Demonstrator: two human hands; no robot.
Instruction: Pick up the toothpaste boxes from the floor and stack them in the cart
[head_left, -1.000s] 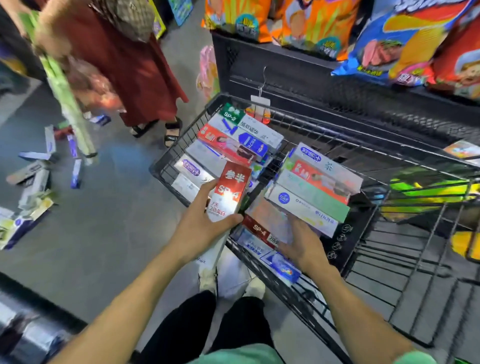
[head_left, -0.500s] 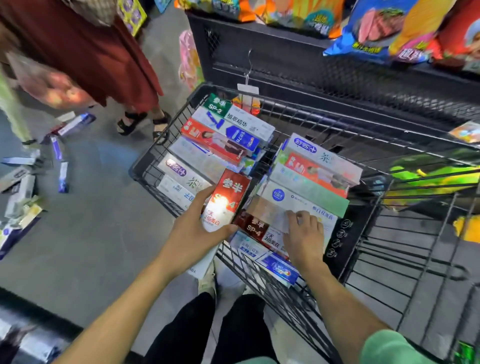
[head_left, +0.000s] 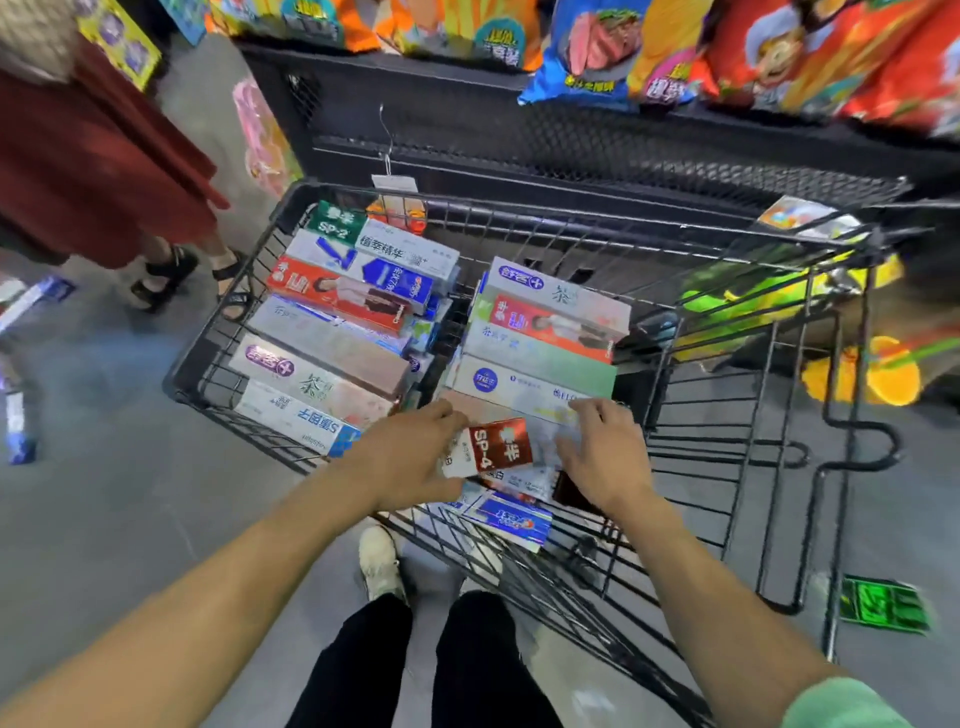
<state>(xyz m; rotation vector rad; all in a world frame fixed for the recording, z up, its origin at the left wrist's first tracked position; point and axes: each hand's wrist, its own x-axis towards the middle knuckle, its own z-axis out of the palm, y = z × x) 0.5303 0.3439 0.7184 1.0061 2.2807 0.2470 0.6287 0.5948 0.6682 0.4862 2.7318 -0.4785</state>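
A: The red SP-4 toothpaste box (head_left: 491, 448) is lying at the near end of the right-hand stack of toothpaste boxes (head_left: 545, 338) in the cart (head_left: 748, 332), angled across the boxes beneath it instead of lining up with them.

B: Who is holding it?

A: The left hand (head_left: 410, 462) is gripping its left end, fingers curled round the edge. The right hand (head_left: 605, 452) is resting just beside it on the pale box underneath, fingers bent down onto the cardboard; whether they are pinching anything I cannot tell.

B: So what is threatening to go wrong?

A: If it is being let go while lying crooked, it is likely sliding toward the near wire wall, where a blue box (head_left: 511, 519) is already sitting low against the bars. Pushing it square too hard is also risking a shove to the whole right stack, which is sitting apart from the left-hand stack (head_left: 337, 322) with a gap between.

B: Anything beyond the cart?

A: More boxes on the floor (head_left: 18, 431) are waiting at the left, close to a passer-by's sandalled feet (head_left: 171, 275), so they are in danger of being stepped on.
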